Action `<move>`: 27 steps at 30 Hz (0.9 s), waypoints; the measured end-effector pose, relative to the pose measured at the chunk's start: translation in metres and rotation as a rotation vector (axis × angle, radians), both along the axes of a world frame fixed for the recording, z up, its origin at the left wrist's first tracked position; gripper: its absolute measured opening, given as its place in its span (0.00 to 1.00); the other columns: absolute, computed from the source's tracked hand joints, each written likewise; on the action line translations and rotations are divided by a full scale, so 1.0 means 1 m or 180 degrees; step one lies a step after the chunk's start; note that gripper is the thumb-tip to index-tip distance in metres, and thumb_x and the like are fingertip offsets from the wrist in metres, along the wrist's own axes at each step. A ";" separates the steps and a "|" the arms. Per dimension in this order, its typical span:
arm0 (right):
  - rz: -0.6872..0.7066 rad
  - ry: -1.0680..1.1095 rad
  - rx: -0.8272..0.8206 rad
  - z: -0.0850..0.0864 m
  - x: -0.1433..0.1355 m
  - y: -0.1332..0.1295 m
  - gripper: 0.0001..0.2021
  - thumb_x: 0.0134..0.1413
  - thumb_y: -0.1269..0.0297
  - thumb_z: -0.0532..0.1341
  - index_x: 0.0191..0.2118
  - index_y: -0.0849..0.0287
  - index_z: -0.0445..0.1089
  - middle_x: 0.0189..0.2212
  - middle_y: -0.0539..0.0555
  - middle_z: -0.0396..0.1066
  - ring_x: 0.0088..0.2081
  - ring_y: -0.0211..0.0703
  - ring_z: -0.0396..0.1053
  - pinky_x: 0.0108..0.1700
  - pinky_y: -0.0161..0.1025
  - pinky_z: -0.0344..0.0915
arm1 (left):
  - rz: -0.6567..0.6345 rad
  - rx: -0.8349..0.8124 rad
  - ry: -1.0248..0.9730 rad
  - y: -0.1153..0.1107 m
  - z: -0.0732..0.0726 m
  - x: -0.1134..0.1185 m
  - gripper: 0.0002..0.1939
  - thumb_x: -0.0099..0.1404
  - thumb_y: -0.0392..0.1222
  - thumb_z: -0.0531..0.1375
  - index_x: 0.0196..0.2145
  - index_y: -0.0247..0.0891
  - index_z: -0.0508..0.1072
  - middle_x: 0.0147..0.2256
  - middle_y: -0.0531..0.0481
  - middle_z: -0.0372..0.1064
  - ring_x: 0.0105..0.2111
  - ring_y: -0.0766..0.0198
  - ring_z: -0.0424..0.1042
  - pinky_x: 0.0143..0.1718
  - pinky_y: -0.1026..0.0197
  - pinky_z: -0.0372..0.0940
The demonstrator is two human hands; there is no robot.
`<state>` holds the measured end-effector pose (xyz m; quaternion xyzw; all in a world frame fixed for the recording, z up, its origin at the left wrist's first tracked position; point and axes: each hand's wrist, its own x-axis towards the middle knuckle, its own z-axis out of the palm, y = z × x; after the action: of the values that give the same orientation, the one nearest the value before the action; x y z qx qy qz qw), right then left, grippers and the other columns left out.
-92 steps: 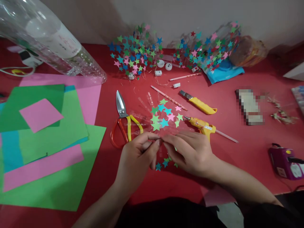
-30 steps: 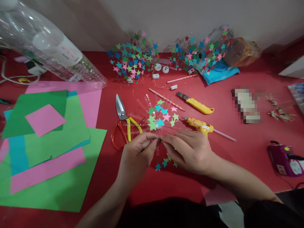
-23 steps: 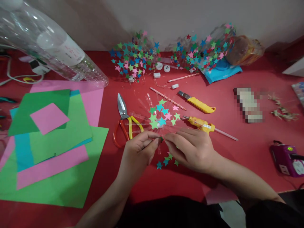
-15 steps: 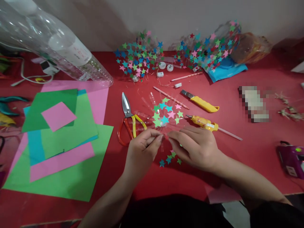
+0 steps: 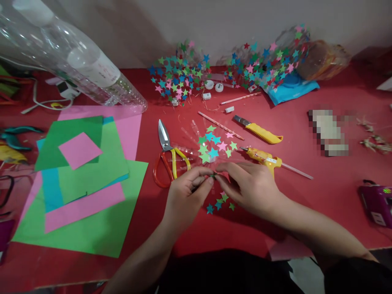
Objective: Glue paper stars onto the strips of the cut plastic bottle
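Between the fingertips of both hands is a small dark green piece (image 5: 213, 175), too small to make out fully. My left hand (image 5: 190, 192) pinches it from the left, thumb against forefinger. From the right, my right hand (image 5: 249, 185) closes its thumb and forefinger on the same spot. Just beyond the fingers, clear plastic strips (image 5: 185, 151) fan out, with green, blue and pink paper stars (image 5: 214, 152) on them. Several more stars (image 5: 218, 205) lie nearer me, below the hands. Scissors (image 5: 168, 153) with red and yellow handles rest left of the strips.
Coloured paper sheets (image 5: 94, 228) and a large clear bottle (image 5: 92, 65) are at left. A yellow cutter (image 5: 263, 133) and glue gun (image 5: 262, 157) lie at right. Star-covered decorations (image 5: 179, 75) stand along the wall. A purple device (image 5: 375, 204) sits far right.
A small dark green piece now shows between the fingertips. The fingers of both hands have shifted slightly around it. The whole view has moved a little.
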<state>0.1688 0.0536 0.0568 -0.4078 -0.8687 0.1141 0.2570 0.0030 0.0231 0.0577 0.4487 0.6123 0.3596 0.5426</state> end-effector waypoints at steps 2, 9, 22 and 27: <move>-0.0013 -0.0004 -0.0045 0.000 0.000 0.000 0.09 0.62 0.65 0.54 0.35 0.61 0.70 0.21 0.49 0.71 0.23 0.35 0.67 0.24 0.35 0.53 | -0.0020 0.0000 0.0029 0.000 0.000 0.001 0.05 0.60 0.38 0.58 0.32 0.38 0.74 0.15 0.61 0.55 0.14 0.74 0.52 0.15 0.70 0.47; -0.0002 0.0096 -0.0185 0.001 -0.002 0.001 0.08 0.61 0.66 0.54 0.32 0.61 0.67 0.19 0.47 0.67 0.21 0.34 0.64 0.24 0.34 0.52 | -0.0003 0.0039 0.0179 -0.001 0.001 0.001 0.06 0.60 0.38 0.58 0.34 0.37 0.75 0.15 0.60 0.57 0.15 0.74 0.54 0.16 0.70 0.51; -0.0016 0.0016 -0.0008 -0.003 -0.002 0.000 0.10 0.62 0.67 0.53 0.30 0.61 0.68 0.20 0.50 0.70 0.21 0.34 0.64 0.24 0.34 0.51 | -0.0068 0.0133 0.0431 -0.004 -0.002 0.000 0.08 0.63 0.39 0.57 0.35 0.38 0.76 0.18 0.58 0.62 0.16 0.73 0.57 0.18 0.70 0.55; 0.0053 0.0049 -0.0068 -0.002 -0.003 0.000 0.10 0.61 0.68 0.53 0.29 0.61 0.67 0.18 0.48 0.67 0.19 0.34 0.61 0.22 0.35 0.51 | -0.0159 0.0237 0.0668 -0.005 -0.003 -0.001 0.10 0.62 0.39 0.57 0.39 0.38 0.76 0.19 0.58 0.60 0.19 0.71 0.59 0.21 0.69 0.56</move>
<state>0.1662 0.0539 0.0553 -0.4023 -0.8688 0.1287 0.2583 0.0021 0.0181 0.0547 0.5189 0.6405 0.3195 0.4673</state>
